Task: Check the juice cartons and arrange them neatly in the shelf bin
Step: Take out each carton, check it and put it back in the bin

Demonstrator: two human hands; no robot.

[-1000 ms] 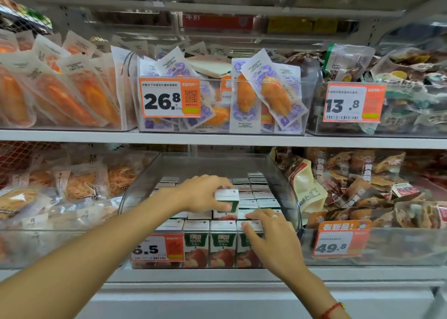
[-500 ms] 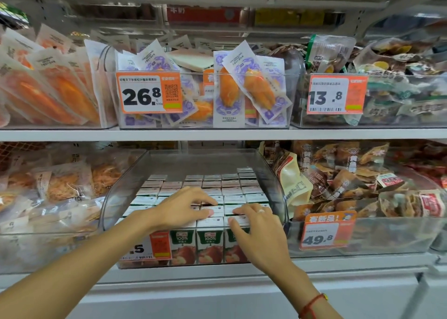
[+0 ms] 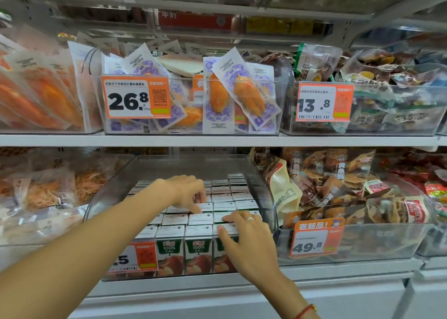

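Cartons fill the clear bin on the lower shelf, standing upright in tidy rows from its front wall to near the back, the front row showing green faces with red apples. I see no carton lifted now; a second ago my left hand held one raised above the rows, and half a second ago it was already down among them. My left hand has since reached further back, toward the middle of the bin, fingers bent down with the tips touching carton tops; I can't tell whether it grips any of them. My right hand stays at the front right corner of the bin, fingers fairly straight and spread, resting on the tops of the front two rows and holding nothing. It wears a ring, and a red cord circles the wrist. An orange tag hangs on the bin's front left.
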